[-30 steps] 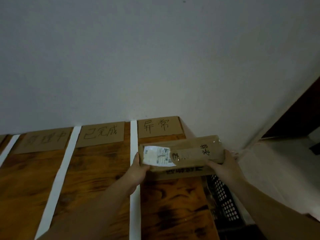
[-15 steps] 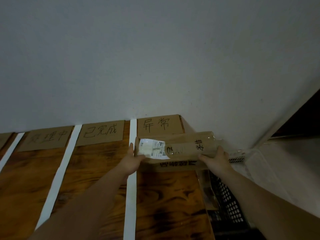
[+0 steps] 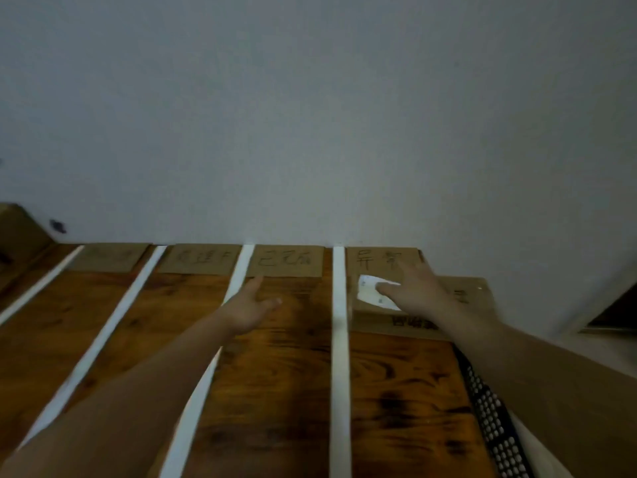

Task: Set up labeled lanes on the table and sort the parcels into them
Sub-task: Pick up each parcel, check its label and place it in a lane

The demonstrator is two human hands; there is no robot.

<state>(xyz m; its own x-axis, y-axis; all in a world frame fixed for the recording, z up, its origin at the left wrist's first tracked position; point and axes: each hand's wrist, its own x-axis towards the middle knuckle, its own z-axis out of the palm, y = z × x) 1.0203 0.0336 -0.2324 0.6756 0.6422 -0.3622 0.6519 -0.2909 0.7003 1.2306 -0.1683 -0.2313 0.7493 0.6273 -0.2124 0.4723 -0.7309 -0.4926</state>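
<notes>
A pale bare wall [image 3: 310,115] filled most of my feed, and below it ran the wooden bench [image 3: 282,391]. White tape strips [image 3: 339,357] split it into lanes. I judged the lane setup finished, since each of the four lanes I could see had a cardboard label [image 3: 286,263] at its far end. A black perforated crate [image 3: 493,419] sat off the right edge, its contents hidden from me. The parcel [image 3: 465,291] lay in the rightmost lane, just in front of that lane's label. The right grip [image 3: 413,291] rested flat on top of it with the fingers spread, clasping nothing. The left grip [image 3: 251,305] hung open and empty over the neighbouring lane. The white shipping sticker [image 3: 368,291] showed beside the right fingers. I counted one parcel sorted, and I could not tell how many remained.
</notes>
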